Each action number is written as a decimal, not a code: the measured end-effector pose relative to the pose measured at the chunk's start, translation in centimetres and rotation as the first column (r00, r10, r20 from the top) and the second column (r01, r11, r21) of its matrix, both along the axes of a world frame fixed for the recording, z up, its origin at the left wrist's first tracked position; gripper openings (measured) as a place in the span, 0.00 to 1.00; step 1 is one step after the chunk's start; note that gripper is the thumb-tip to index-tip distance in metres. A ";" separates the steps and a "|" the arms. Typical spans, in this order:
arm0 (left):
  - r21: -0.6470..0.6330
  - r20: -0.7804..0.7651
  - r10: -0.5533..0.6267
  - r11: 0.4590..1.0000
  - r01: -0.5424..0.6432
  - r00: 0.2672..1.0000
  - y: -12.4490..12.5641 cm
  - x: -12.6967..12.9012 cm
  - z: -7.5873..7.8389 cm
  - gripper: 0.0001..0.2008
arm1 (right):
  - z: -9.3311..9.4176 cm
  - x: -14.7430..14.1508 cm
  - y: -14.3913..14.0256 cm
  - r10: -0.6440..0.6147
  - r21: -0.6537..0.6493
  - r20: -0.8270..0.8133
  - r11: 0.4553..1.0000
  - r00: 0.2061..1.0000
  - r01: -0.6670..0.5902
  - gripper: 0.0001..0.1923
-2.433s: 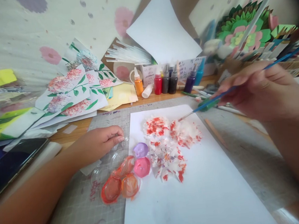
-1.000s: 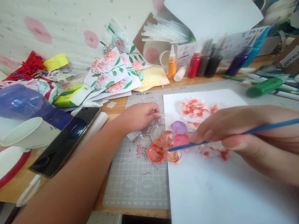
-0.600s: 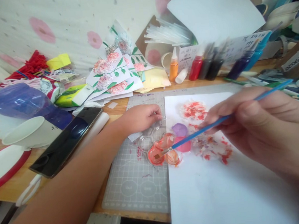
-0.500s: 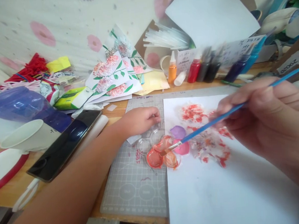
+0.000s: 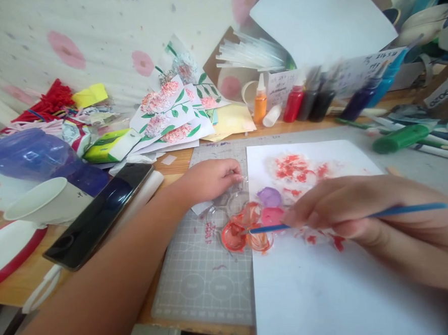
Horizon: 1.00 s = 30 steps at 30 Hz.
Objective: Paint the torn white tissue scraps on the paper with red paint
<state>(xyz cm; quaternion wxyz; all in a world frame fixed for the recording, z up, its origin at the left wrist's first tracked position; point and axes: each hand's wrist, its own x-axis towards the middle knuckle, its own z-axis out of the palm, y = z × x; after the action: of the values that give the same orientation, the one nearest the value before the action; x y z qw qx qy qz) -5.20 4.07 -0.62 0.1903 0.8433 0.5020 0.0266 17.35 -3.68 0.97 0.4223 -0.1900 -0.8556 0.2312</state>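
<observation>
My right hand pinches a blue-handled paintbrush, held nearly level. Its bristles dip into the red-orange well of a clear flower-shaped paint palette. Other wells hold orange, pink and purple paint, and some look unfilled. At the palette's far edge, the fingers of my left hand are closed on its rim. The palette overlaps the left side of a white sheet of paper. Red-orange and whitish dabs of paint form blossom shapes on the sheet, partly hidden behind my right hand.
Beneath lies a grey cutting mat. Leftward are a phone, a paper cup and a red-rimmed plate. Paint bottles and painted flower cards stand behind; a green tube lies right.
My right hand has lowered and moved left, tipping the paintbrush from a steep slant to nearly level. The bristles stay at the red-orange well. My left hand keeps its place.
</observation>
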 end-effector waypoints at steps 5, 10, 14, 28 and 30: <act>-0.025 -0.001 0.001 1.000 -0.001 1.000 0.0 0.2 0.2 0.13 | 0.2 -0.1 -0.2 0.049 -0.068 -0.012 0.996 0.999 -0.050 0.05; -0.026 -0.012 0.008 1.000 -0.009 1.000 -0.1 0.4 0.2 0.13 | -1.2 -0.6 -0.2 -0.104 -0.417 -0.189 0.909 0.976 0.016 0.06; -0.005 -0.024 0.018 1.000 -0.018 1.000 0.1 0.2 0.0 0.14 | -1.8 -1.0 0.4 -0.319 -0.738 -0.392 0.669 0.863 -0.088 0.06; -0.037 -0.041 0.033 0.999 -0.035 0.999 0.0 0.1 0.5 0.17 | 0.6 9.0 4.1 -0.600 -0.662 -0.468 0.724 0.649 0.192 0.06; -0.065 -0.057 0.057 0.996 -0.060 0.997 0.0 0.2 0.8 0.17 | 0.0 10.6 4.4 -0.585 -0.659 -0.462 0.729 0.667 0.183 0.06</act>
<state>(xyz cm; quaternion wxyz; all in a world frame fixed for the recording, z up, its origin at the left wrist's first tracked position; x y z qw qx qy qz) -4.97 4.06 0.14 0.2035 0.8218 0.5321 -0.0080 27.97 0.76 1.00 0.6536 -0.3990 -0.4850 0.4222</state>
